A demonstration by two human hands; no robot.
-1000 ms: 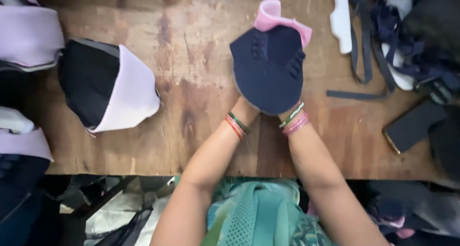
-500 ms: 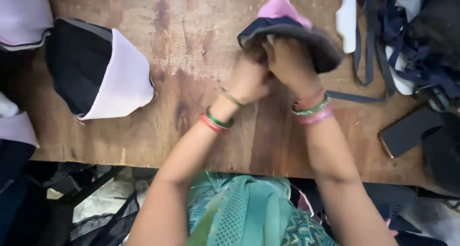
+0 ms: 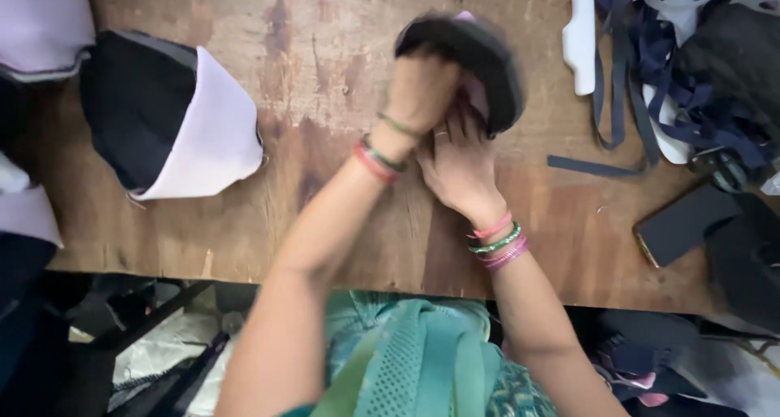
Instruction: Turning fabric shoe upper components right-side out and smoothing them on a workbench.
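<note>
Both my hands hold a dark navy fabric shoe upper with pink lining [image 3: 479, 59], lifted above the worn wooden table [image 3: 325, 76]. My left hand [image 3: 418, 88] is closed on its near left edge, the wrist wearing red and green bangles. From below, my right hand [image 3: 459, 165] grips its underside with fingers reaching up into the pink lining. The piece is curled and blurred by motion.
A stack of black and pale pink uppers [image 3: 162, 116] lies at the left, with more pink pieces [image 3: 41, 19] at the top left corner. A white plastic piece [image 3: 581, 39], tangled dark straps [image 3: 674, 76] and a black phone [image 3: 682, 222] lie to the right.
The upper lay flat under both hands a second ago; it has since been lifted, folded and turned, with my left hand moving over it and my right hand under it.
</note>
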